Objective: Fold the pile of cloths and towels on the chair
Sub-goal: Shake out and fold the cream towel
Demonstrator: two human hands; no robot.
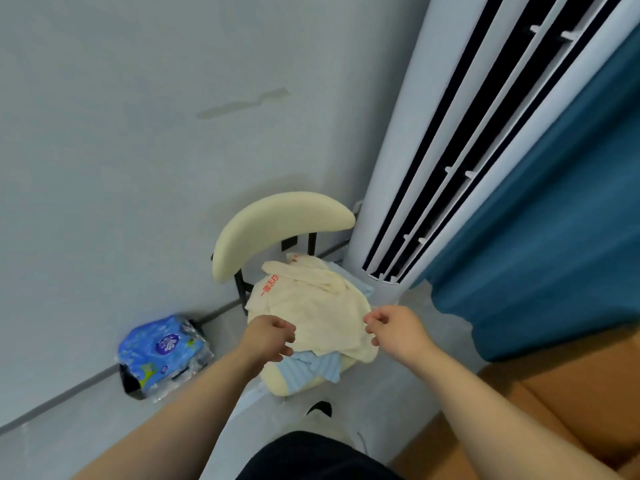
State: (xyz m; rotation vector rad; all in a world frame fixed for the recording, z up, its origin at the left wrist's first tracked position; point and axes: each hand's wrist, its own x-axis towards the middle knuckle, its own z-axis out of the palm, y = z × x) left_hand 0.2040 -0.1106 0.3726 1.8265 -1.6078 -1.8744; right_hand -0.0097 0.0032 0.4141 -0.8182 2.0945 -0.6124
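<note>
Much of the tall white slatted air-conditioner tower (391,202) and the teal curtain (554,220) is cut off. By the grey wall (138,168), the cream padded chair (277,220) carries the pile: a cream cloth with red print (325,310) hides most of a pale blue striped towel (311,368). At its near edges the left hand (268,337) and right hand (398,327) have their fingers curled; whether they grip it is unclear.

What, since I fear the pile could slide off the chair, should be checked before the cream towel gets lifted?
1. Cream towel lies uppermost: ok.
2. Left hand at the towel's near left edge: ok.
3. Right hand at its right edge: ok.
4. Both grips closed on the towel: cannot tell.
5. Blue striped cloth underneath free of the towel: cannot tell.
</note>
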